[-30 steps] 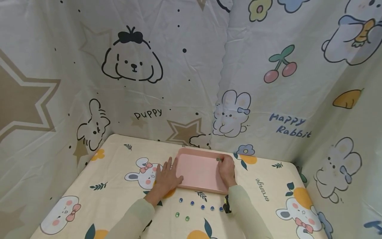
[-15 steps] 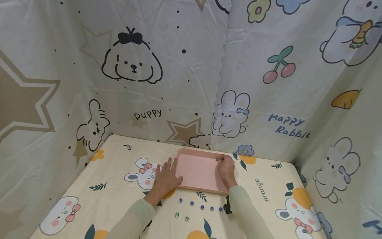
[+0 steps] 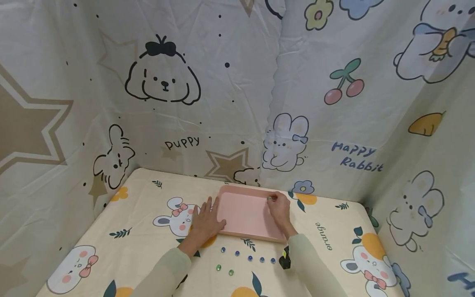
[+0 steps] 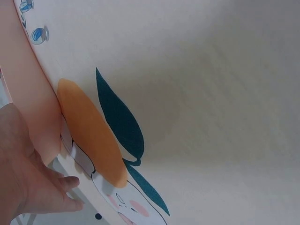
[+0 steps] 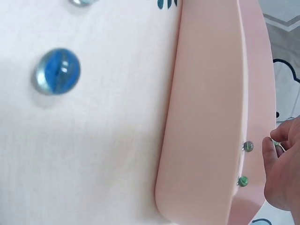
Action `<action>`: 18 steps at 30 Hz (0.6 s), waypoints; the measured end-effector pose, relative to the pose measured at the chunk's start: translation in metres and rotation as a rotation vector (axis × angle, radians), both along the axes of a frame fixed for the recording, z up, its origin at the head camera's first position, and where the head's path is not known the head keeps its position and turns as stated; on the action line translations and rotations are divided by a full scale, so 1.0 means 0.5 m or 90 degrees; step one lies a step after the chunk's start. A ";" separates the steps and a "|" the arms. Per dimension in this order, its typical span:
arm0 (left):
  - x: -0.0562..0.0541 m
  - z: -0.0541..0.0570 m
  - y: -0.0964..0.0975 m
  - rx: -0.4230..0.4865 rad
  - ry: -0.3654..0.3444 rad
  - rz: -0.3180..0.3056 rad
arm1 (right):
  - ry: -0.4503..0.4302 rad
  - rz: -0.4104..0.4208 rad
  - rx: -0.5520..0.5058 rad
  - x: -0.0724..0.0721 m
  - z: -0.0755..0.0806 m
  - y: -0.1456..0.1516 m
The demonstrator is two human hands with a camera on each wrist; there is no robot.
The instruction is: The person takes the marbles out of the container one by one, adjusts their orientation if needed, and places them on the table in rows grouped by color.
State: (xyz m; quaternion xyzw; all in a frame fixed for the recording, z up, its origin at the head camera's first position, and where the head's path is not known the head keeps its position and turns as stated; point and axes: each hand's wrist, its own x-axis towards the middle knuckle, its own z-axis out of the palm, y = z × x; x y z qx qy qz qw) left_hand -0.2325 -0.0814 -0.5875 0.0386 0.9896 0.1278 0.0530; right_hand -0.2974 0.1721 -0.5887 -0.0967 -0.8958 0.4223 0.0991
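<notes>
A shallow pink tray [image 3: 245,212] lies on the table. My left hand [image 3: 205,222] rests against its left side with fingers extended, also seen in the left wrist view. My right hand [image 3: 280,209] is over the tray's far right corner, thumb and fingertips together. In the right wrist view it pinches a small green glass marble [image 5: 278,145], mostly covered by the fingers. Two other green marbles [image 5: 243,181] sit inside the tray near that hand. Several blue marbles [image 3: 250,258] and two green marbles [image 3: 231,272] lie on the cloth in front of the tray.
A patterned cloth [image 3: 137,214] covers the table. A small black object with a yellow mark [image 3: 285,258] is beside the right sleeve. Printed fabric curtains [image 3: 222,103] enclose the back and sides, close behind the tray's far edge.
My right wrist and sleeve have shifted slightly right, uncovering more of the black object, while the fingertips stay near the tray's far right corner. The left hand has stayed against the tray.
</notes>
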 end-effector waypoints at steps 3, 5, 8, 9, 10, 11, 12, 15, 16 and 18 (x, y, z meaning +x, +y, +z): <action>0.000 0.000 0.000 -0.002 0.001 0.000 | 0.006 0.010 -0.014 0.006 0.010 -0.003; 0.000 -0.001 0.000 -0.002 0.003 0.000 | 0.007 0.013 -0.020 0.009 0.015 -0.005; 0.000 0.000 -0.001 -0.003 0.003 -0.001 | 0.010 0.020 -0.027 0.015 0.024 -0.005; 0.001 0.000 -0.001 -0.002 0.002 -0.002 | 0.012 0.022 -0.027 0.016 0.026 -0.005; 0.001 0.001 -0.001 -0.002 0.001 -0.003 | 0.014 0.024 -0.029 0.019 0.028 -0.005; 0.001 0.001 -0.001 -0.002 -0.001 -0.004 | 0.016 0.027 -0.031 0.021 0.031 -0.004; 0.001 0.002 -0.001 -0.003 0.000 -0.005 | 0.019 0.029 -0.033 0.023 0.032 -0.003; 0.000 0.004 -0.002 -0.004 -0.002 -0.008 | 0.028 0.038 -0.043 0.029 0.036 0.000; 0.000 0.005 -0.002 -0.005 -0.001 -0.009 | 0.029 0.042 -0.048 0.031 0.037 0.002; 0.000 0.005 -0.002 -0.004 -0.002 -0.010 | 0.034 0.052 -0.059 0.035 0.039 0.004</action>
